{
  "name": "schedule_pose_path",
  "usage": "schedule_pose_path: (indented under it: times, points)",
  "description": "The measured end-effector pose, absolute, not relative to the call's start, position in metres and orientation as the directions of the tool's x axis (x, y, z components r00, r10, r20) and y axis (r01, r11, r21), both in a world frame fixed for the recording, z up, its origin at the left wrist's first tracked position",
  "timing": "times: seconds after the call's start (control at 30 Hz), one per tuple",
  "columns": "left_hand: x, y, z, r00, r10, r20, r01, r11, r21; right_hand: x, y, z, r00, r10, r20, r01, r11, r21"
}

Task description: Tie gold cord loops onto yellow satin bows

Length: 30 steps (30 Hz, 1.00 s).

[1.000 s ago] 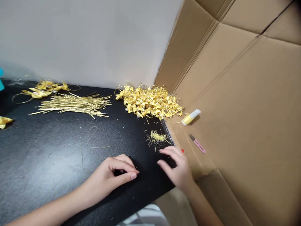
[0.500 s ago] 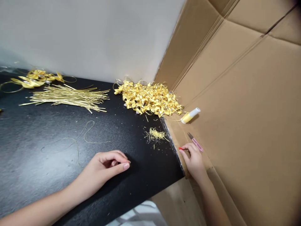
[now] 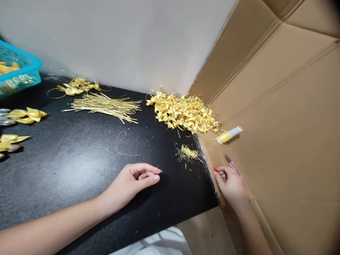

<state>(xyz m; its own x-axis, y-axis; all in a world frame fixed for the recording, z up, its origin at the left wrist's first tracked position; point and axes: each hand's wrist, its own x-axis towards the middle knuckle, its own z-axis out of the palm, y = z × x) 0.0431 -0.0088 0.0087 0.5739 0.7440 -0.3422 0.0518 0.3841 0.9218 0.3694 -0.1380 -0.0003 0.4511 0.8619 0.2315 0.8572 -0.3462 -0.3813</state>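
My left hand [image 3: 140, 179] hovers over the black table. Its thumb and index fingertip come together in a pinch, and a tiny thin sliver shows at the tip, too small to name. A small red piece [image 3: 215, 170] is pinched between the thumb and index finger of my right hand [image 3: 230, 184], over the cardboard at the right. Just beyond that hand lie pink-handled thread snips [image 3: 233, 165]. Between the hands and the back wall is a little heap of yellow thread scraps [image 3: 188, 152]. A loose loop of thin thread [image 3: 117, 147] lies beyond my left hand.
A pile of yellow ribbon bows [image 3: 186, 111] fills the back corner, near a spool of yellow thread [image 3: 230, 135]. Gold ties [image 3: 106, 106] lie to its left. More bows [image 3: 79, 85] and a blue basket [image 3: 29, 63] stand farther left. Tall cardboard [image 3: 287, 106] walls the right side.
The view has swung left, so everything sits farther right, and the blue basket and more bows have come in at the left. Both hands keep nearly the same places and pinches.
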Motion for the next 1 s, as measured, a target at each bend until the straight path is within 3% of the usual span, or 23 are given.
schedule_pose_path:
  times: [0.13,0.27,0.33,0.37,0.43,0.5,0.63,1.0]
  points:
    - [0.044,-0.007,0.007,0.556,0.755,-0.348,0.027,0.401,0.916,0.363,-0.131,-0.004,0.41,0.849,0.333,0.906,-0.339,-0.253]
    - [0.044,-0.006,0.008,0.536,0.773,-0.339,0.003,0.4,0.917,0.352,-0.121,0.003,0.486,0.799,0.354,0.868,-0.392,-0.306]
    - [0.044,-0.006,0.008,0.533,0.776,-0.338,0.013,0.392,0.92,0.336,-0.113,0.013,0.538,0.781,0.318,0.809,-0.372,-0.455]
    - [0.044,-0.006,0.008,0.533,0.776,-0.338,0.016,0.39,0.921,0.324,-0.108,0.019,0.562,0.783,0.266,0.739,-0.332,-0.586]
    - [0.043,-0.006,0.009,0.535,0.773,-0.34,0.019,0.392,0.92,0.295,-0.094,0.031,0.544,0.832,0.106,0.477,-0.203,-0.855]
    - [0.043,-0.006,0.01,0.546,0.763,-0.345,0.016,0.402,0.915,0.265,-0.075,0.042,0.41,0.911,-0.052,0.25,-0.167,-0.954]
    - [0.043,-0.004,0.008,0.561,0.755,-0.34,-0.04,0.435,0.899,0.224,-0.035,0.052,0.173,0.974,-0.145,0.009,-0.149,-0.989]
    - [0.039,0.008,0.015,0.542,0.755,-0.369,-0.093,0.491,0.866,0.213,-0.021,0.023,0.028,0.999,-0.024,-0.221,-0.017,-0.975]
